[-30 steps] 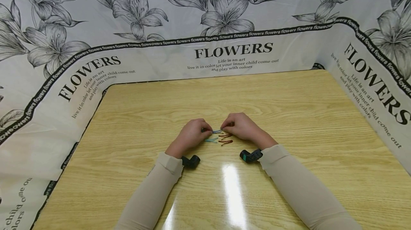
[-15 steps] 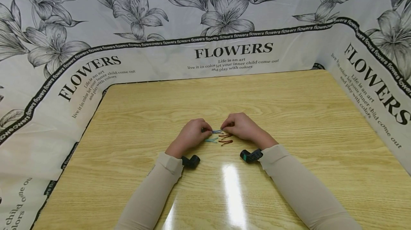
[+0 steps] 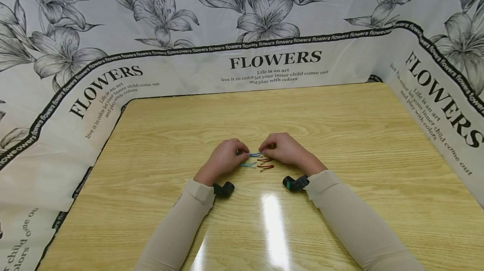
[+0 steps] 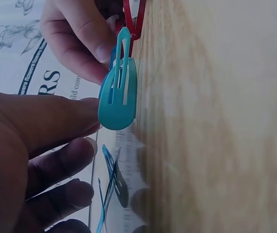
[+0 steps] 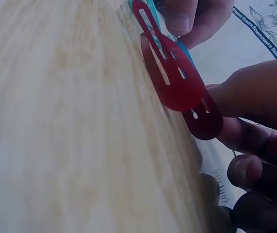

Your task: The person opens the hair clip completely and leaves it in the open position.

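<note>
A blue snap hair clip (image 3: 255, 154) spans the gap between both hands near the middle of the table. My left hand (image 3: 223, 156) pinches its left end between thumb and forefinger. At its right end my right hand (image 3: 285, 149) pinches it with the fingertips. Closer to me lies a teal snap clip (image 4: 117, 104), its prong raised in the left wrist view. Beside it are two red snap clips, the front one (image 5: 179, 90) bright and the rear one (image 5: 206, 119) darker, partly covered. Another blue clip (image 4: 111, 182) shows by my left fingers, low in the left wrist view.
The clips lie on a wood-grain table (image 3: 189, 124). A white flower-printed cloth (image 3: 196, 73) rises along its back and sides. Dark wrist cameras (image 3: 296, 183) sit below both hands, and light glares off the table in front.
My left hand has shifted very slightly to the left. The right hand and the teal and red clips stay practically where they were.
</note>
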`<state>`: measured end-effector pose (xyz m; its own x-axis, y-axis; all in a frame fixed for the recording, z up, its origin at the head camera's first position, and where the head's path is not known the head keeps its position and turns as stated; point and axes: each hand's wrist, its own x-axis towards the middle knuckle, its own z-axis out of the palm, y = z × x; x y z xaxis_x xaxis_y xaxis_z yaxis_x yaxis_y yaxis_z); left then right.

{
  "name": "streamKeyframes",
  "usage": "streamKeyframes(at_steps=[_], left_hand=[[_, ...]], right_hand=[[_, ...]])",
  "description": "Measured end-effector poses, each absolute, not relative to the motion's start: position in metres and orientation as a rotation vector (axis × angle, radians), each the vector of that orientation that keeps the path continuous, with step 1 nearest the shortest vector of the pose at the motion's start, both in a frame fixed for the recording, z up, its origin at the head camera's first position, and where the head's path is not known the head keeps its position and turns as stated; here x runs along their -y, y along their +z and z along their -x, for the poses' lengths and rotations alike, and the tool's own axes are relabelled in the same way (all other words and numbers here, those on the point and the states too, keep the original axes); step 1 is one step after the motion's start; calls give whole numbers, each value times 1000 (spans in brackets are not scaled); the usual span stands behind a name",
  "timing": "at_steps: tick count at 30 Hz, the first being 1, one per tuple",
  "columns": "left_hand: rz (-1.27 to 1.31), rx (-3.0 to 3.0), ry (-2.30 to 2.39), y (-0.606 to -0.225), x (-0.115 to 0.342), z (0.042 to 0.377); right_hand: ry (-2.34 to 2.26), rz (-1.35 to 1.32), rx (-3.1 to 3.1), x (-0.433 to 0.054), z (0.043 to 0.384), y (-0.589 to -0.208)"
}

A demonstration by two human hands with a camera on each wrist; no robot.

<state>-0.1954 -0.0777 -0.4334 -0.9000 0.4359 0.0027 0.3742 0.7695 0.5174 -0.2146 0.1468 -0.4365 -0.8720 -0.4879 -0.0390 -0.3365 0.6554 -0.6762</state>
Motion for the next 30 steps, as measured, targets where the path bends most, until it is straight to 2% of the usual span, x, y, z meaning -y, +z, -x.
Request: streamKeyframes(at_steps=[30], left_hand=[[-595,-2868,882,-423,95,202]], right_hand=[[-1055,673,-2615,-123,221,-421]])
